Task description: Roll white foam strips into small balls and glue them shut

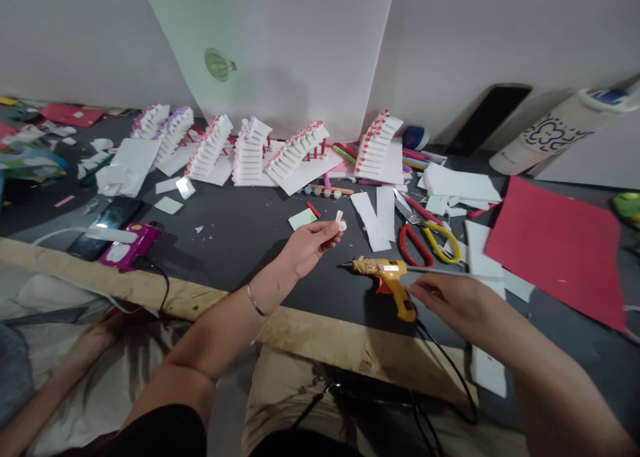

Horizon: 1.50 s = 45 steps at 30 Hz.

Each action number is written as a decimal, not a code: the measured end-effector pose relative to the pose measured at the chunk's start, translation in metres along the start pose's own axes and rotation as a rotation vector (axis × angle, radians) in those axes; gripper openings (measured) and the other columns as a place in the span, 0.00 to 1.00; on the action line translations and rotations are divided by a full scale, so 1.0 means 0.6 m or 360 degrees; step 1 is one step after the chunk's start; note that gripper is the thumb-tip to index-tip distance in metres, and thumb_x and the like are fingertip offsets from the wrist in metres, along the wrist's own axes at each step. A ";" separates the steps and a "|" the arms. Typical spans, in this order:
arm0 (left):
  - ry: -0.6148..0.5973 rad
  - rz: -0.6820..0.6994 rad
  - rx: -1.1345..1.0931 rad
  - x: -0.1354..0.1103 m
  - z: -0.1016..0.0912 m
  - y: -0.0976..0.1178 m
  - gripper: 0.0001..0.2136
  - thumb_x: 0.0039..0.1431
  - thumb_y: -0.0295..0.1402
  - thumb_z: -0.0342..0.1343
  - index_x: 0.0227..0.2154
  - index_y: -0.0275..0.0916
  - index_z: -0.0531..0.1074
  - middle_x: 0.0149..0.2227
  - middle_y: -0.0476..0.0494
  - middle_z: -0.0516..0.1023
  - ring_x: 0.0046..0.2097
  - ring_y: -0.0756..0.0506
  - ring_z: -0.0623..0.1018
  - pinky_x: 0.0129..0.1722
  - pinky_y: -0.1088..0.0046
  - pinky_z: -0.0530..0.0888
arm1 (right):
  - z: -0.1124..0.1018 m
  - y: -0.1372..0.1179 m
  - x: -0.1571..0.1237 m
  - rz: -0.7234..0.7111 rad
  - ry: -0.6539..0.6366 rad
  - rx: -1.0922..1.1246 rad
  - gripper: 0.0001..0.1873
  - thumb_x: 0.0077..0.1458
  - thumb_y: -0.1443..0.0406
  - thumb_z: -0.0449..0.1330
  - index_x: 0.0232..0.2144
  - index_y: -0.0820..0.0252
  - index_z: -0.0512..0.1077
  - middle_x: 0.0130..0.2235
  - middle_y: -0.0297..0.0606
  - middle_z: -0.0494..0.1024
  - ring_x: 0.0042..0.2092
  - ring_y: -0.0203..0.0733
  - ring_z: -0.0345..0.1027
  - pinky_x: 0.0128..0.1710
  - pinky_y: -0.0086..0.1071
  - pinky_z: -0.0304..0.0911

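My left hand (314, 245) is closed in a pinch over the middle of the table. Between its thumb and fingertips sits a small folded strip of white paper (342, 223). At the right, my right hand (440, 297) has its fingers curled against the rear of a yellow hot glue gun (387, 274). The gun's nozzle points left, just below my left hand, and a glue stick sticks out of its back. No finger shows on its orange trigger. A red stick (313, 209) and a pale paper piece (301, 219) lie beyond my left hand.
Several white paper staircase models (300, 147) stand along the wall. Scissors (425, 230), white paper strips (367, 220) and red paper (555, 244) lie at the right. A tumbler (555, 134) leans behind. Left are a phone (107, 224) and purple power socket (131, 245). Another person's arm (75, 364) shows lower left.
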<state>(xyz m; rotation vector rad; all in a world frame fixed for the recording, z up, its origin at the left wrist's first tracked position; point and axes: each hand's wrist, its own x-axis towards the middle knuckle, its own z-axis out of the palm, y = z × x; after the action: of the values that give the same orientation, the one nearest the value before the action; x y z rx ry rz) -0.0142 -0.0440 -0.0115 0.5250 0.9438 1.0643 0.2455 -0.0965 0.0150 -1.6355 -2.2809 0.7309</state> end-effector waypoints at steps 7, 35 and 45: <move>-0.0190 -0.0101 0.0270 -0.006 0.000 -0.005 0.14 0.37 0.38 0.73 0.25 0.34 0.80 0.23 0.47 0.75 0.27 0.54 0.70 0.30 0.76 0.65 | 0.000 -0.061 0.070 -0.0527 0.0611 0.0172 0.14 0.61 0.66 0.53 0.47 0.54 0.73 0.42 0.40 0.77 0.38 0.39 0.73 0.33 0.32 0.71; -0.0192 -0.0244 0.0199 -0.011 0.008 -0.019 0.17 0.33 0.39 0.74 0.27 0.34 0.81 0.27 0.43 0.81 0.29 0.51 0.77 0.37 0.72 0.75 | 0.045 -0.082 0.095 -0.0908 0.0819 -0.0104 0.08 0.61 0.69 0.56 0.34 0.58 0.75 0.32 0.38 0.79 0.34 0.38 0.71 0.37 0.33 0.68; -0.0134 -0.0262 0.0016 -0.014 0.010 -0.027 0.16 0.34 0.37 0.74 0.28 0.33 0.81 0.29 0.43 0.81 0.33 0.50 0.78 0.42 0.70 0.75 | 0.056 -0.090 0.086 -0.0938 0.0896 -0.0349 0.09 0.60 0.70 0.56 0.38 0.57 0.76 0.33 0.39 0.79 0.34 0.40 0.70 0.36 0.35 0.67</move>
<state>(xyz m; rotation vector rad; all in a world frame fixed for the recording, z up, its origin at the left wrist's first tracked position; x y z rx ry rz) -0.0022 -0.0579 -0.0174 0.4878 0.9028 0.8832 0.1680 -0.0705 0.0103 -0.9617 -2.2595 -0.1105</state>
